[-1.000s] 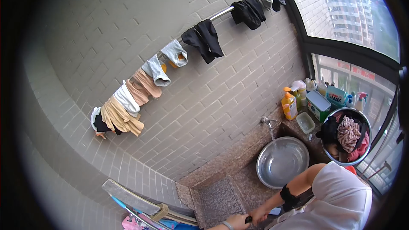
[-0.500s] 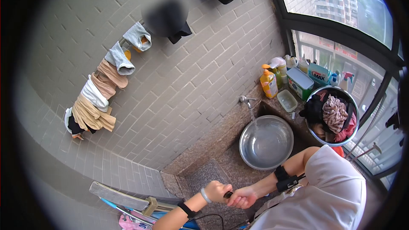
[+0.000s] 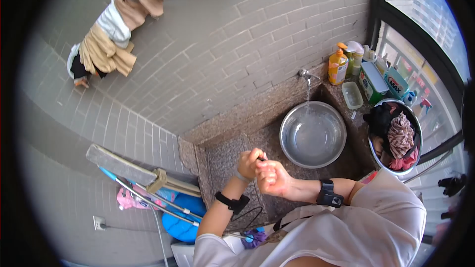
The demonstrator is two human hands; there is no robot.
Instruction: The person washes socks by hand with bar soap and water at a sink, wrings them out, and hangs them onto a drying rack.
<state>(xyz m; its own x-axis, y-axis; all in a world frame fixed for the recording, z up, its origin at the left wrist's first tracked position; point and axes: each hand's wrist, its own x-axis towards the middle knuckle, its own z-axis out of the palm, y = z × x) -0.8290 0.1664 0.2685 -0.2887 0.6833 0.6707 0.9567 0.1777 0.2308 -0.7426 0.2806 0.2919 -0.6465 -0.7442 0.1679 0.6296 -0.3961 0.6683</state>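
My left hand point(image 3: 250, 163), with a pale band at its wrist, is closed in a fist over the stone sink. Pressed against it is my right hand point(image 3: 272, 178), its fingers curled inward. A small dark bit shows between the two hands; most of it is hidden by the fingers, and I cannot make out what it is. Beyond them a steel basin point(image 3: 285, 143) stands in the sink. Water runs into it from the tap point(image 3: 306, 73), and some water lies in the bottom.
A steel bucket point(image 3: 420, 143) heaped with clothes point(image 3: 400, 136) stands at the right. An orange pump bottle point(image 3: 338, 66), a clear plastic tub point(image 3: 352, 95) and a green box point(image 3: 372, 84) line the ledge. A flat mop point(image 3: 121, 165) leans at the left. Gloves point(image 3: 101, 52) hang on the wall.
The view has tilted down and shifted left. My hands stay together, but they are now raised and turned, and the dark bit between them shows less. Water still runs into the basin.
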